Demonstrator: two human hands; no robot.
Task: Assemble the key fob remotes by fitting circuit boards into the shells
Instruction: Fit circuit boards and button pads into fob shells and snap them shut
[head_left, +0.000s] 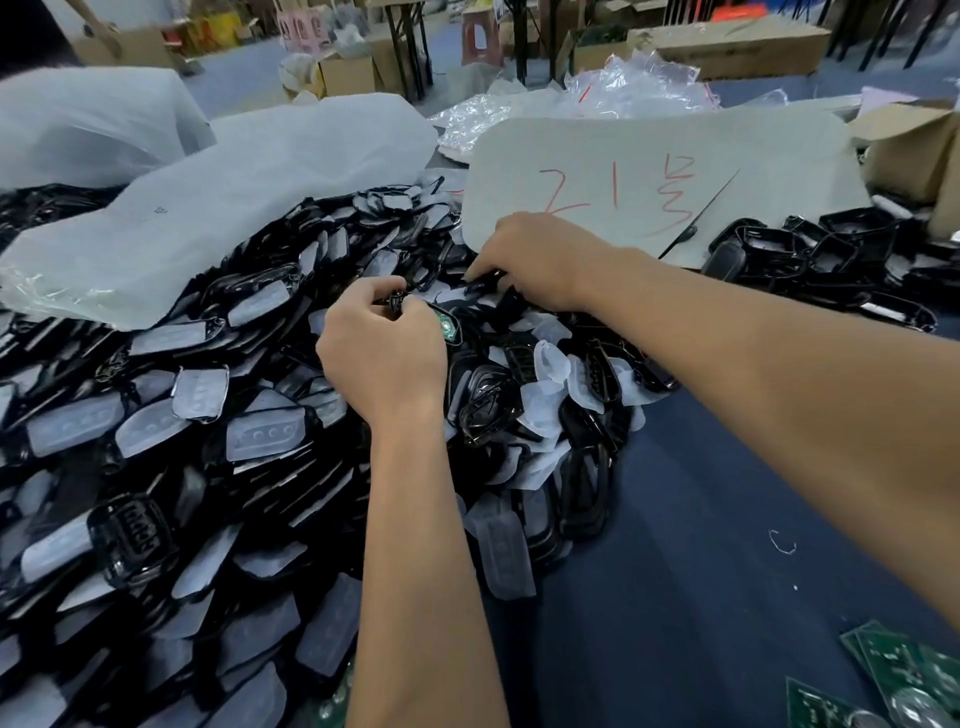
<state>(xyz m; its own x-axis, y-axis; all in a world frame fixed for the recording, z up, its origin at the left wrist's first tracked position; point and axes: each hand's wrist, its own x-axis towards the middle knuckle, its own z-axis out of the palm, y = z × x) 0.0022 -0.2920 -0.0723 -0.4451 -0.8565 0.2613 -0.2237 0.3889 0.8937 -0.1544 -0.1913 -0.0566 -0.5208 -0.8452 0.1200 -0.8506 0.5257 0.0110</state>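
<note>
The big heap of black plastic key fob shells with translucent white rubber button pads (218, 415) serves as the landmark. At the heap's crest the left hand (384, 353) curls its fingers round a small black shell with a green circuit board (448, 321) seated in it; the board peeks out just right of the knuckles, its long axis running roughly from the hand toward the lower right. Just beyond and right of it, the right hand (540, 260) reaches palm-down into the heap, fingers bent onto a black shell piece (485, 280); whether it truly grips that piece I cannot tell. The two hands sit near each other, the right one nearer the loose shell, so it seems best placed to bring the next part across.

Right of the heap lies a smaller cluster of open black shell halves (810, 254), beside a brown cardboard box (914, 150) whose contents are hidden. Loose green circuit boards (904, 675) lie on the dark blue table (701, 571) well right of the heap's near edge.
</note>
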